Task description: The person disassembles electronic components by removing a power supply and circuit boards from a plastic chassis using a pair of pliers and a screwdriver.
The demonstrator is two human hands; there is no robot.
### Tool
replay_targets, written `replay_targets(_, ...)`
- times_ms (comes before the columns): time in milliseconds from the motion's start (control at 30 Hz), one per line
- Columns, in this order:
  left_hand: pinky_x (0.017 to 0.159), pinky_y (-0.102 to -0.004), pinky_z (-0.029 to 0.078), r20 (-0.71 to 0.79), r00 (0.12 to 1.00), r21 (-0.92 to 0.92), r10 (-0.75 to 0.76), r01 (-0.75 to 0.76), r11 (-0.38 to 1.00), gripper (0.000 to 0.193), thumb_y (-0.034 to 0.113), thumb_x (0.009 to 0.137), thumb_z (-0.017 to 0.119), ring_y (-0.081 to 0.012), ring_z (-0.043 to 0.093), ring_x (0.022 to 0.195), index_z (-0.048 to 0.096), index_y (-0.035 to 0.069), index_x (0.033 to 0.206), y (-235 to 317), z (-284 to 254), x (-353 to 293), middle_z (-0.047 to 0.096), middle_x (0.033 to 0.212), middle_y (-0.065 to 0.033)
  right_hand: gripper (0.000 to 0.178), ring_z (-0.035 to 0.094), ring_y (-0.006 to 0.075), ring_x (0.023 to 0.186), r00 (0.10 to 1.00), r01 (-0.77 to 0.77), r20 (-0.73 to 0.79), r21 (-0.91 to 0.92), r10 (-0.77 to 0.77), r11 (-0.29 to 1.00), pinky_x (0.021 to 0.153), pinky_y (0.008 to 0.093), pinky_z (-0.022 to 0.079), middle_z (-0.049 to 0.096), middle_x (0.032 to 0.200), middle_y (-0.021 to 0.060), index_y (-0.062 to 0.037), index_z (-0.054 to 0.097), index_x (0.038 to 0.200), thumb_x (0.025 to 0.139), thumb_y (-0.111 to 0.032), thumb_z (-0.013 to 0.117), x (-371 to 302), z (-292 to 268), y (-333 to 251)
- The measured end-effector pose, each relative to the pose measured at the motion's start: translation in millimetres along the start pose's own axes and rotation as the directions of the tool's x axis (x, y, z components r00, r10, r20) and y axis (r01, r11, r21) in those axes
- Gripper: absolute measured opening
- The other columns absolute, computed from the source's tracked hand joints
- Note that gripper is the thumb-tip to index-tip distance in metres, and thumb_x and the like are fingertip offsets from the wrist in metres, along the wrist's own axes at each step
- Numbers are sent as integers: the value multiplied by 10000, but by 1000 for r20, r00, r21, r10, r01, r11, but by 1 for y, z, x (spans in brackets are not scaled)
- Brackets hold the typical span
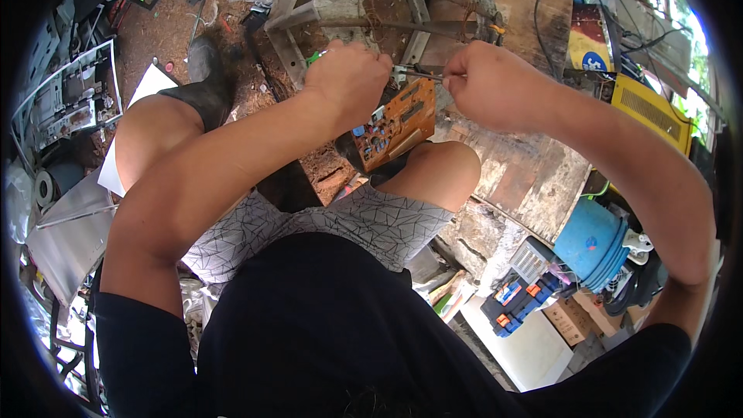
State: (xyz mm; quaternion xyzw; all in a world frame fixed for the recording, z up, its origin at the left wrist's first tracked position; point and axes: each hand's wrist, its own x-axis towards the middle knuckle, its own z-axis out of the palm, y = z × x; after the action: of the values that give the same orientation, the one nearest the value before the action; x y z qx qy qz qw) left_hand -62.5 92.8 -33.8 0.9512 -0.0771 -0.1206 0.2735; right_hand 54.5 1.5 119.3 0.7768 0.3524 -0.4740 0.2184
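My left hand is closed, knuckles up. A bit of green handle shows at its far side and a small silver metal end at its fingertips, so it seems to grip a hand tool mostly hidden by the fist. Across from it, my right hand pinches a thin dark metal rod that points left toward the silver end. Whether the two touch, I cannot tell. Just below, a brown circuit board with blue and dark components stands tilted by my right knee, apart from my right hand.
A heavy metal frame with rusty rods lies beyond my hands. Worn wooden boards extend to the right. Further right are a yellow metal case, blue buckets and a dark blue toolbox. Scrap electronics are piled at left.
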Motion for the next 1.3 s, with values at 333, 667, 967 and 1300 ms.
replay_targets(333,805,-360,487,-7,1000,-28,5,-5,1000,312,110,727,638,-254,640,952,611,40,1030,-1,0,1,687,940,-90,261,648,420,887,986,-155,-51,30,156,987,820,454,513,665,884,264,36,674,995,888,-149,524,-6,0,-11)
replay_targets(667,816,-371,487,34,999,-23,-8,9,1000,334,122,735,649,-250,640,969,605,38,1055,1,-3,-2,686,960,-84,170,693,304,851,911,246,-50,-730,-409,638,709,431,551,691,867,175,9,653,877,786,-126,603,-14,9,0)
replay_targets(967,855,-376,496,-25,999,65,-45,46,997,366,144,744,677,-254,639,1001,595,44,1086,2,5,-2,686,992,-98,266,529,136,636,915,-363,112,647,387,671,517,296,444,567,779,42,-7,630,1041,849,-187,590,-11,-8,-12)
replay_targets(1300,858,-385,503,14,999,26,-29,29,999,368,148,725,686,-268,639,1003,596,37,1064,1,1,-2,682,999,-111,171,616,226,579,988,57,-88,-572,-130,818,536,357,503,591,659,97,-22,632,904,796,-155,634,-18,11,-15)
